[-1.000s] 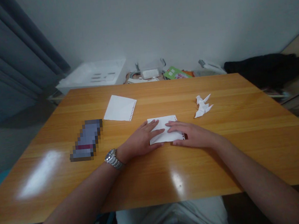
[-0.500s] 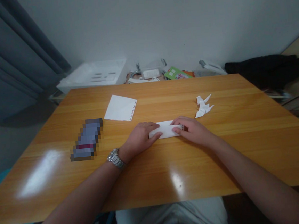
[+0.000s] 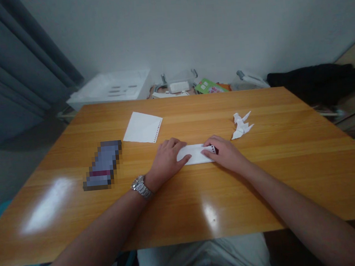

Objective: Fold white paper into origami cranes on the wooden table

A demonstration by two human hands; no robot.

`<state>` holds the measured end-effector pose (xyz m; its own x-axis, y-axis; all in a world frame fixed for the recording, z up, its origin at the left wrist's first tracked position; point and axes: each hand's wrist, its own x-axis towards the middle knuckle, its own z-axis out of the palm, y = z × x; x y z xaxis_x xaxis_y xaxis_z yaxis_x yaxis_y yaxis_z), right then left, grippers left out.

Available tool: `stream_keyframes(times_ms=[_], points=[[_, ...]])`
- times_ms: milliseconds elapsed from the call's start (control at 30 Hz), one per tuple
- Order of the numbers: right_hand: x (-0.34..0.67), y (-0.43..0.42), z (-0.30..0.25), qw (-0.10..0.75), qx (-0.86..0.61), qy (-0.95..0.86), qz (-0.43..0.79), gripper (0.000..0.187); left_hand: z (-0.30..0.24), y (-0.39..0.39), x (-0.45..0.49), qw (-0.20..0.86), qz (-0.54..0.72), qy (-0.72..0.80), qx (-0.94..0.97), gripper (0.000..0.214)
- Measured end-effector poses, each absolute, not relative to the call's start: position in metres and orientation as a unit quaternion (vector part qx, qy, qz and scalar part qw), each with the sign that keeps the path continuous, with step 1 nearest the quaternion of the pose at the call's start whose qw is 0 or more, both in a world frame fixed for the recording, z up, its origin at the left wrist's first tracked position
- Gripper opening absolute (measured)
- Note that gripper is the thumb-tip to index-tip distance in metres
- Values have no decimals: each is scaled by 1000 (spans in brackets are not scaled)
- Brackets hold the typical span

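Note:
A white sheet of paper (image 3: 194, 154), folded into a narrow strip, lies on the wooden table in front of me. Punched holes show at its right end. My left hand (image 3: 169, 158), with a metal watch (image 3: 141, 187) on the wrist, grips the strip's left end, thumb on top at the near side. The right end is held by my right hand (image 3: 224, 151), its thumb on the paper and fingers curled at the far edge. Part of each end is hidden under the fingers.
A flat sheet of paper (image 3: 142, 127) with a perforated edge lies at the back left. A folded paper figure (image 3: 242, 125) rests to the right. On the left is a blurred-out phone-like object (image 3: 102, 164). Beyond the table stand a white tray (image 3: 111, 87) and a green booklet (image 3: 209, 86).
My left hand has shifted slightly, its fingers rising toward the far edge of the strip. The right thumb has slid a little leftward, and the strip lies flatter with more holes showing.

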<state>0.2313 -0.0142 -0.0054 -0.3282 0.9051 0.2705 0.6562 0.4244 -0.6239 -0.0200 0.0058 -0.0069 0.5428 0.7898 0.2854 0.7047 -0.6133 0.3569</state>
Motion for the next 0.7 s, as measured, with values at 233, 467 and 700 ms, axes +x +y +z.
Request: stream_keyframes(times_ms=[233, 467, 700], points=[[234, -9, -17, 276, -515, -801, 130, 22, -8, 6, -20, 95, 204, 428, 875, 40], [236, -8, -22, 272, -525, -797, 122, 25, -9, 6, -20, 107, 209, 430, 872, 36], [234, -8, -19, 266, -520, -801, 134, 21, -7, 5, -19, 114, 214, 414, 877, 32]])
